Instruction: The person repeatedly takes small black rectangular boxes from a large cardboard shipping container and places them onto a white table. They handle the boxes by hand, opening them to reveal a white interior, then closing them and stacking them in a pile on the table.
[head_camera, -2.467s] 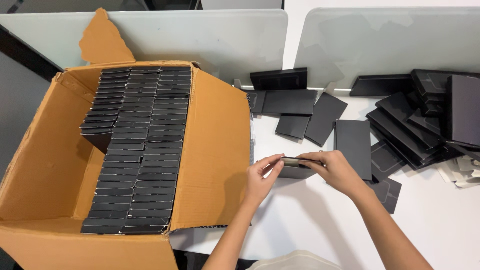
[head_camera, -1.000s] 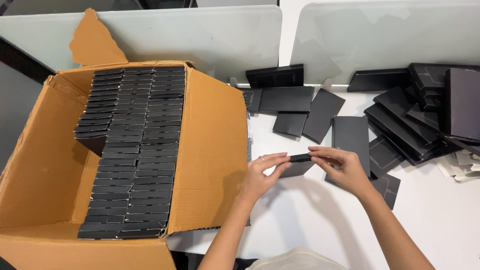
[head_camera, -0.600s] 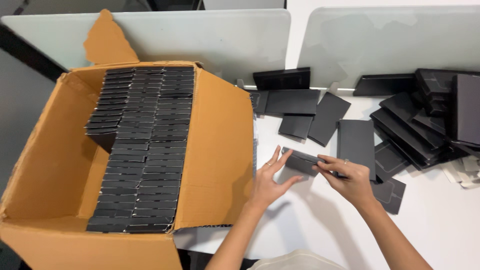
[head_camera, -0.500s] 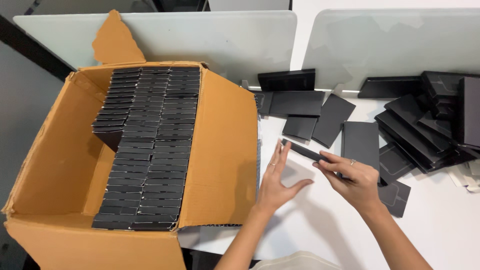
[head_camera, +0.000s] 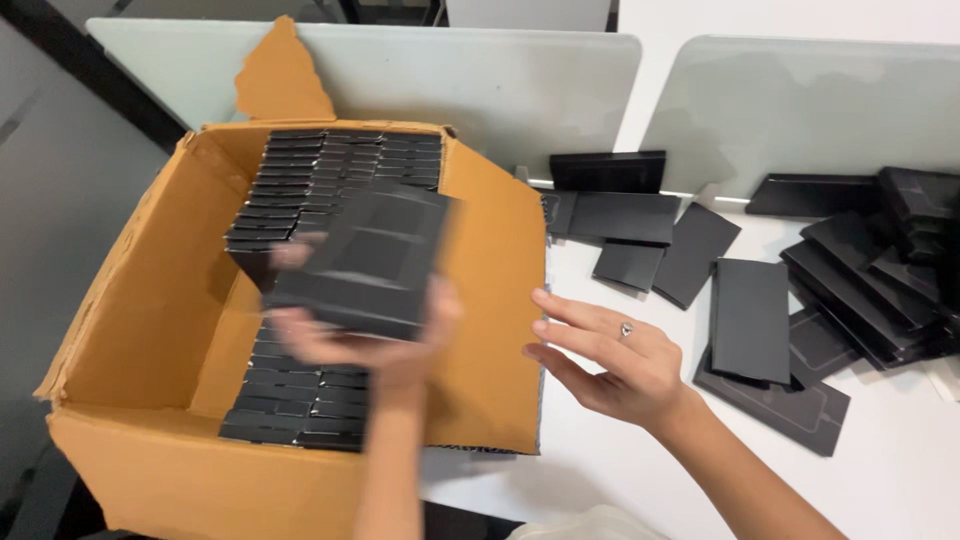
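Cardboard box (head_camera: 150, 330) at table's left edge: right side packed with rows of black folded boxes (head_camera: 330, 170), left side open. Loose black flat pieces (head_camera: 750, 320) spread toward table's right edge, unpacked. Left hand (head_camera: 385, 345), blurred, clamped under black folded tray (head_camera: 365, 260) above the rows. Right hand (head_camera: 610, 360) open, empty, just beside box's right wall.

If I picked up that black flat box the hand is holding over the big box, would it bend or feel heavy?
Probably light: the left hand carries the black box alone, grip only under its lower edge. It likely stays fairly stiff, since it keeps its flat shape without sagging, though the picture is blurred. Its smooth dark surface might be a bit slippery.
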